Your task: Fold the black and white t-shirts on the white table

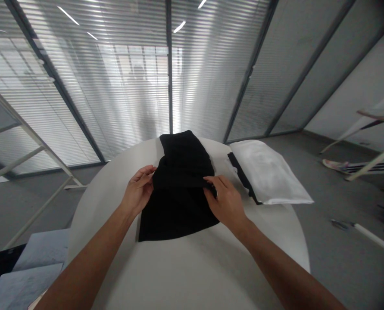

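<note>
A black cloth garment lies on the round white table, with a fold running across its middle. At its left edge, my left hand pinches the fabric between thumb and fingers. On the opposite side my right hand grips the right end of the same fold, its fingertips curled over the cloth. The far part of the garment reaches the table's back edge. Which kind of garment it is, I cannot tell.
Folded white cloth lies over black cloth at the table's right, overhanging the edge. Grey-blue sheets sit at lower left. A metal frame stands left; a person's foot shows at right. Blinds cover the glass behind.
</note>
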A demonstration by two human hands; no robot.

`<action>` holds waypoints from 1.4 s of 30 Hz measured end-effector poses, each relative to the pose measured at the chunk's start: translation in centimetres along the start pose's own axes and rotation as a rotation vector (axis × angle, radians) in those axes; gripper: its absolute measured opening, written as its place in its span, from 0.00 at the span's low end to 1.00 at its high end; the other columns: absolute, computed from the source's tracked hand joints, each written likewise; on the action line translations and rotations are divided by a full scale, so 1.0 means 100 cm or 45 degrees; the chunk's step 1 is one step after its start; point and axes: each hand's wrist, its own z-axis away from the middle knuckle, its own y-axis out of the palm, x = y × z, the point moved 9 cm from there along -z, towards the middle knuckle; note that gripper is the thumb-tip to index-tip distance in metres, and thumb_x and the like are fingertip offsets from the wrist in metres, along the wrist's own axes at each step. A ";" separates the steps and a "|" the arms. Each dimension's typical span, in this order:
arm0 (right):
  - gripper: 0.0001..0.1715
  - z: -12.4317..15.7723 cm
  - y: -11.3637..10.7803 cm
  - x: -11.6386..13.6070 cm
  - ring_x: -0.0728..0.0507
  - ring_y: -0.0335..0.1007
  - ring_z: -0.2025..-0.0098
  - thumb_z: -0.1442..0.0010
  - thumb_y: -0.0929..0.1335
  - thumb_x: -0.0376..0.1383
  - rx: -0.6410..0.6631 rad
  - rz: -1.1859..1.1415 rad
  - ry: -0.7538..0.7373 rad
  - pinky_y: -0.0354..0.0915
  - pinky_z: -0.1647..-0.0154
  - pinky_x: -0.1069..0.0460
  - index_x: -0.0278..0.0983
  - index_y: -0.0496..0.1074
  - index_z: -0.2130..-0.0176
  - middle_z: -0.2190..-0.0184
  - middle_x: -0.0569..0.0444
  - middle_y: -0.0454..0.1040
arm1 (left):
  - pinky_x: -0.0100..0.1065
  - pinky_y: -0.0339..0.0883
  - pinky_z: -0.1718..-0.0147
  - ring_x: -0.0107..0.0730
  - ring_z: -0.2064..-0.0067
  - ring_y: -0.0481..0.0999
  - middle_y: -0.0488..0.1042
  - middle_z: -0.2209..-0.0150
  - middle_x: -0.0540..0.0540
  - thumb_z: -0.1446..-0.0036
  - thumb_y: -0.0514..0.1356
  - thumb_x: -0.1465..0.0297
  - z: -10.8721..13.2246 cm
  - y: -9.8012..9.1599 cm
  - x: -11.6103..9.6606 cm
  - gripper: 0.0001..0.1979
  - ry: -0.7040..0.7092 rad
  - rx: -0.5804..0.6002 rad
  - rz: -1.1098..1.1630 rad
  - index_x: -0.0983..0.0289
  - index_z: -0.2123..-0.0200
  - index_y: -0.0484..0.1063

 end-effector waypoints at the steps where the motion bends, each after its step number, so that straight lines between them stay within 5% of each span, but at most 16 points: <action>1: 0.17 0.000 0.003 0.002 0.39 0.67 0.53 0.40 0.64 0.34 0.031 0.007 -0.010 0.64 0.50 0.43 0.38 0.68 0.50 0.56 0.47 0.71 | 0.24 0.70 0.66 0.26 0.62 0.76 0.76 0.58 0.54 0.55 0.67 0.78 0.000 0.001 0.000 0.14 0.004 0.012 -0.003 0.65 0.62 0.76; 5: 0.29 0.005 0.011 0.016 0.35 0.63 0.48 0.47 0.67 0.34 0.073 0.003 -0.046 0.63 0.48 0.42 0.35 0.62 0.46 0.51 0.42 0.67 | 0.24 0.68 0.63 0.24 0.62 0.75 0.76 0.58 0.53 0.57 0.67 0.78 0.001 0.004 0.002 0.15 0.017 0.085 -0.052 0.64 0.63 0.77; 8: 0.19 0.006 0.015 0.017 0.39 0.66 0.51 0.43 0.65 0.33 0.132 -0.050 -0.020 0.63 0.51 0.45 0.37 0.65 0.50 0.54 0.45 0.70 | 0.28 0.68 0.59 0.27 0.59 0.74 0.75 0.55 0.54 0.56 0.66 0.76 0.003 0.008 0.002 0.18 0.067 0.181 -0.205 0.62 0.58 0.76; 10: 0.09 0.003 0.019 0.006 0.42 0.70 0.60 0.37 0.61 0.36 0.238 -0.079 0.070 0.63 0.59 0.48 0.39 0.68 0.58 0.62 0.50 0.73 | 0.34 0.67 0.52 0.34 0.52 0.72 0.71 0.49 0.55 0.54 0.67 0.72 0.006 0.012 0.003 0.22 0.133 0.265 -0.424 0.60 0.53 0.75; 13: 0.16 0.000 0.021 -0.016 0.44 0.70 0.70 0.32 0.57 0.42 0.312 -0.049 0.234 0.57 0.69 0.51 0.40 0.67 0.66 0.73 0.55 0.72 | 0.41 0.63 0.45 0.41 0.42 0.65 0.57 0.39 0.56 0.54 0.68 0.67 0.009 0.014 0.008 0.26 0.291 0.295 -0.920 0.55 0.49 0.72; 17: 0.16 -0.001 0.025 -0.019 0.44 0.71 0.69 0.32 0.57 0.42 0.297 0.019 0.200 0.54 0.70 0.52 0.40 0.68 0.65 0.71 0.55 0.74 | 0.44 0.65 0.45 0.40 0.43 0.64 0.53 0.41 0.56 0.47 0.64 0.64 0.013 0.012 0.010 0.20 0.509 0.129 -1.464 0.55 0.50 0.71; 23: 0.18 0.002 0.030 -0.012 0.45 0.71 0.71 0.31 0.56 0.43 0.290 0.052 0.150 0.52 0.71 0.52 0.40 0.67 0.67 0.72 0.55 0.75 | 0.49 0.58 0.40 0.44 0.41 0.60 0.48 0.39 0.57 0.49 0.65 0.65 0.026 0.030 0.017 0.27 0.690 0.257 -1.800 0.55 0.45 0.66; 30: 0.16 0.004 0.033 -0.011 0.45 0.71 0.70 0.32 0.58 0.43 0.278 0.038 0.148 0.52 0.71 0.52 0.40 0.68 0.67 0.71 0.56 0.75 | 0.45 0.62 0.43 0.39 0.47 0.67 0.58 0.46 0.59 0.44 0.56 0.74 0.024 0.021 0.005 0.15 0.768 0.012 -1.717 0.60 0.53 0.71; 35: 0.12 0.005 0.036 -0.014 0.45 0.71 0.68 0.34 0.60 0.42 0.266 0.008 0.180 0.56 0.69 0.52 0.41 0.69 0.65 0.69 0.56 0.75 | 0.40 0.68 0.58 0.38 0.59 0.72 0.68 0.66 0.54 0.42 0.53 0.68 0.013 0.001 -0.015 0.14 0.549 -0.212 -1.713 0.60 0.54 0.72; 38: 0.08 0.003 0.034 -0.007 0.45 0.70 0.63 0.36 0.63 0.40 0.266 -0.022 0.107 0.60 0.63 0.51 0.40 0.69 0.62 0.66 0.55 0.74 | 0.34 0.64 0.69 0.31 0.74 0.69 0.67 0.77 0.47 0.44 0.53 0.68 0.007 -0.008 -0.016 0.15 0.344 -0.192 -1.699 0.60 0.54 0.70; 42: 0.15 0.008 0.036 0.014 0.41 0.66 0.56 0.39 0.66 0.43 0.404 -0.006 -0.089 0.60 0.53 0.47 0.39 0.69 0.54 0.59 0.50 0.72 | 0.28 0.57 0.77 0.27 0.79 0.65 0.65 0.80 0.44 0.48 0.52 0.70 0.008 -0.004 -0.022 0.16 0.309 -0.103 -1.502 0.59 0.55 0.70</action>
